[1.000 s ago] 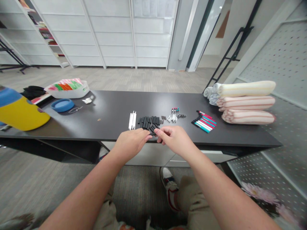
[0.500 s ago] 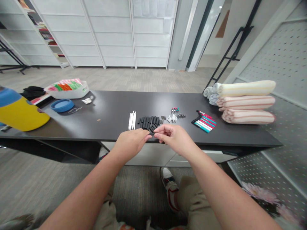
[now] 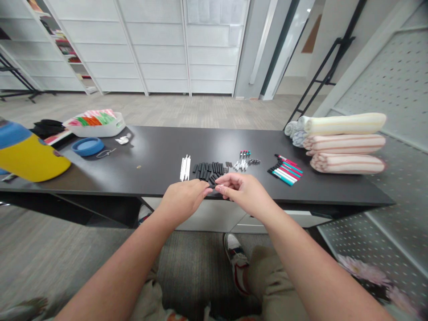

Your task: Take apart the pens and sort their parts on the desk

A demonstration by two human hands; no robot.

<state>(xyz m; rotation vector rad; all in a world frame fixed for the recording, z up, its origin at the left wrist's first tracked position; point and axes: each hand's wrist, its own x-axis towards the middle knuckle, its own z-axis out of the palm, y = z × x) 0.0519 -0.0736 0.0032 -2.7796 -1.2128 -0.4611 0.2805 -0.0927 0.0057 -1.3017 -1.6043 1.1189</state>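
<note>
At the front edge of the desk, my left hand (image 3: pixel 183 198) pinches a short black pen barrel (image 3: pixel 211 186), mostly hidden by the fingers. My right hand (image 3: pixel 242 191) is closed at the barrel's other end, thumb and fingertips together; a small pale bit shows there, too small to name. Just beyond the hands lies a pile of black pen barrels (image 3: pixel 202 171). White refill sticks (image 3: pixel 185 168) lie to its left. Small clear-white parts (image 3: pixel 240 165), dark little pieces (image 3: pixel 255 162) and red and teal tips (image 3: pixel 245 153) lie to its right.
Red, teal and white pens with black ends (image 3: pixel 286 170) lie in a row at the right. Rolled towels (image 3: pixel 346 142) are stacked beyond them. On the left are a yellow-blue container (image 3: pixel 31 154), a blue ring-shaped object (image 3: pixel 87 146) and a white tray (image 3: pixel 112 127).
The hands keep almost the same place and grip. A thin pale glint now shows at my right fingertips. The whole view has shifted very slightly.
</note>
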